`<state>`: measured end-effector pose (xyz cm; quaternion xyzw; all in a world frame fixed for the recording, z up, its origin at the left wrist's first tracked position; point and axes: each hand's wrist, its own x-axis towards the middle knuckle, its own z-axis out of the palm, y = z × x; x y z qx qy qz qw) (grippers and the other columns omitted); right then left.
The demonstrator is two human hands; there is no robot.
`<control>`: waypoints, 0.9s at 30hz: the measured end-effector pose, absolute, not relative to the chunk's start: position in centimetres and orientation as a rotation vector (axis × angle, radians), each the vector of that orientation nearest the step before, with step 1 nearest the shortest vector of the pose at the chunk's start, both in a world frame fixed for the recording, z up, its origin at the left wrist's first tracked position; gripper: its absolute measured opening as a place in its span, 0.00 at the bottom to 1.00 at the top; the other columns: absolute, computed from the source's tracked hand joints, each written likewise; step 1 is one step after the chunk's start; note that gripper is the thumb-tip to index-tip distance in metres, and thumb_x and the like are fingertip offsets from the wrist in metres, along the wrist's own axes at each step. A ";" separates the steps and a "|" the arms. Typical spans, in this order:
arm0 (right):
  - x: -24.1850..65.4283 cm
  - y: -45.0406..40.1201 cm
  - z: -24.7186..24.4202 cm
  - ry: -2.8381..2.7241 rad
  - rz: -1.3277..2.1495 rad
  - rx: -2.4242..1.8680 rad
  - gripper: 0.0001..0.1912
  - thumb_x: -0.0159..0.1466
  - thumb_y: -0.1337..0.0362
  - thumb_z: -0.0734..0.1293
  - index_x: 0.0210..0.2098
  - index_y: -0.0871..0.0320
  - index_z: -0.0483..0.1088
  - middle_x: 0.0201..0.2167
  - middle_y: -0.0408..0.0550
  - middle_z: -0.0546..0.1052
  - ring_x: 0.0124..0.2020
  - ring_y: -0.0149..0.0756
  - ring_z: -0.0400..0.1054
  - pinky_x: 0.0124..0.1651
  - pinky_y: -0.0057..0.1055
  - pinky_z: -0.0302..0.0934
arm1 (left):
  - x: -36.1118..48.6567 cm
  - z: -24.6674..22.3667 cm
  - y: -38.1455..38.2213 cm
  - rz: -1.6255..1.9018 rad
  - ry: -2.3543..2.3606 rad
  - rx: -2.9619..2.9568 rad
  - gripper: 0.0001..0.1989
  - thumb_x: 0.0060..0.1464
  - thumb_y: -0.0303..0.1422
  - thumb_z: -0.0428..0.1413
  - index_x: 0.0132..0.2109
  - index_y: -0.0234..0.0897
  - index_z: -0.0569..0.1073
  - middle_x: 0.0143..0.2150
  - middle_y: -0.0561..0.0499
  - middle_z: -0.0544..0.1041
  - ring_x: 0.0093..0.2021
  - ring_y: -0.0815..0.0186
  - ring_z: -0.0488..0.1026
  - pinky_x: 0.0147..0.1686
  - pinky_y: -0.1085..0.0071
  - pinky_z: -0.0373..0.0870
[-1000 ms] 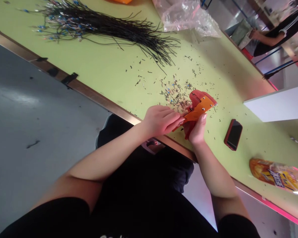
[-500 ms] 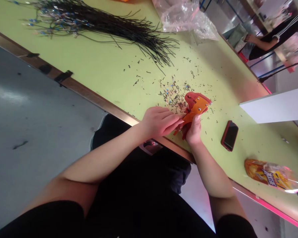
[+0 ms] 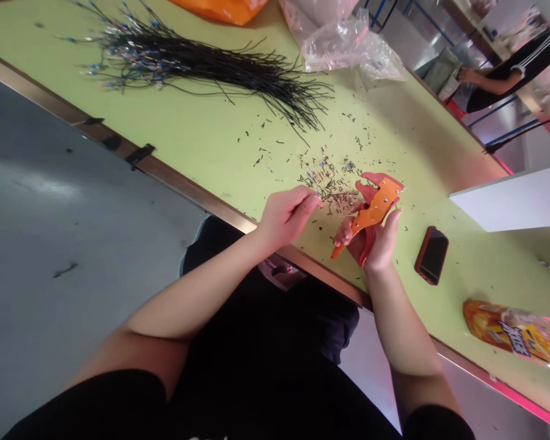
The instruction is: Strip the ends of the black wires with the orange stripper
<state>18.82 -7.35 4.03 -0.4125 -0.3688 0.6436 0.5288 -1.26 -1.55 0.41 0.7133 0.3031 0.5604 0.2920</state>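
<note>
My right hand grips an orange-and-red hand wire stripper by its red handle, with the tool's orange tip pointing toward the table's near edge. My left hand is apart from the tool, its fingertips pinched together just above a heap of cut black wire ends and small blue terminals. Whether those fingers hold a thin wire is too small to tell. A long bundle of black wires with blue terminals lies farther up the green table.
A red-cased phone and a snack packet lie to the right. Clear plastic and an orange bag sit at the far edge. A white board juts over the table, and a co-worker's arm shows beyond.
My left hand has moved off the wire stripper toward the heap of wire ends. The stripper has turned in my right hand, which alone holds it now.
</note>
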 end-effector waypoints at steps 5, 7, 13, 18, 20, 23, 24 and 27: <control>18.9 -7.6 3.9 -0.936 1.754 -1.011 0.43 0.57 0.18 0.61 0.45 0.51 0.70 0.23 0.44 0.76 0.24 0.43 0.72 0.30 0.43 0.73 | -1.1 -0.2 -1.4 1.476 0.696 1.654 0.26 0.75 0.52 0.50 0.36 0.38 0.76 0.21 0.57 0.69 0.18 0.73 0.61 0.22 0.74 0.60; 18.8 -7.7 3.8 -0.969 1.791 -1.028 0.45 0.56 0.17 0.61 0.46 0.51 0.70 0.24 0.44 0.76 0.23 0.43 0.73 0.30 0.43 0.73 | -1.0 -0.3 -1.3 1.482 0.678 1.592 0.26 0.74 0.53 0.51 0.35 0.39 0.75 0.19 0.58 0.66 0.18 0.73 0.61 0.22 0.73 0.59; 18.9 -8.0 3.6 -1.021 1.900 -0.941 0.46 0.56 0.18 0.62 0.49 0.51 0.72 0.25 0.44 0.77 0.24 0.43 0.75 0.31 0.44 0.73 | -1.0 0.1 -1.2 1.448 0.671 1.550 0.27 0.73 0.55 0.53 0.34 0.39 0.75 0.19 0.59 0.63 0.18 0.73 0.60 0.23 0.73 0.59; 18.7 -8.1 3.7 -1.052 1.910 -0.901 0.46 0.57 0.18 0.63 0.51 0.52 0.73 0.25 0.45 0.78 0.25 0.44 0.75 0.30 0.43 0.70 | -1.1 0.3 -1.2 1.377 0.725 1.628 0.29 0.72 0.57 0.51 0.34 0.38 0.76 0.21 0.57 0.66 0.22 0.71 0.64 0.27 0.72 0.63; 18.6 -8.2 3.8 -1.075 1.892 -0.919 0.46 0.56 0.18 0.64 0.50 0.52 0.73 0.25 0.44 0.76 0.25 0.44 0.75 0.30 0.44 0.71 | -1.1 0.3 -1.2 1.357 0.737 1.649 0.30 0.72 0.58 0.50 0.34 0.38 0.75 0.22 0.56 0.67 0.24 0.70 0.65 0.28 0.72 0.64; 18.4 -8.3 3.8 -1.070 1.868 -0.918 0.43 0.58 0.20 0.65 0.50 0.51 0.73 0.24 0.42 0.76 0.24 0.43 0.74 0.32 0.45 0.74 | -1.1 0.1 -1.1 1.353 0.708 1.663 0.29 0.72 0.57 0.51 0.34 0.38 0.75 0.22 0.57 0.67 0.23 0.71 0.64 0.28 0.72 0.64; 18.3 -8.3 3.8 -1.069 1.860 -0.910 0.42 0.59 0.21 0.65 0.50 0.50 0.73 0.24 0.42 0.76 0.24 0.42 0.73 0.32 0.45 0.74 | -1.1 0.0 -1.1 1.356 0.702 1.663 0.29 0.72 0.57 0.51 0.34 0.38 0.75 0.22 0.57 0.67 0.22 0.71 0.63 0.27 0.72 0.63; 18.2 -8.4 3.7 -1.082 1.823 -0.901 0.39 0.61 0.23 0.66 0.50 0.50 0.71 0.22 0.39 0.74 0.21 0.41 0.70 0.30 0.42 0.73 | -1.0 -0.2 -1.1 1.358 0.697 1.653 0.28 0.72 0.56 0.51 0.34 0.38 0.75 0.22 0.57 0.67 0.22 0.71 0.63 0.27 0.72 0.63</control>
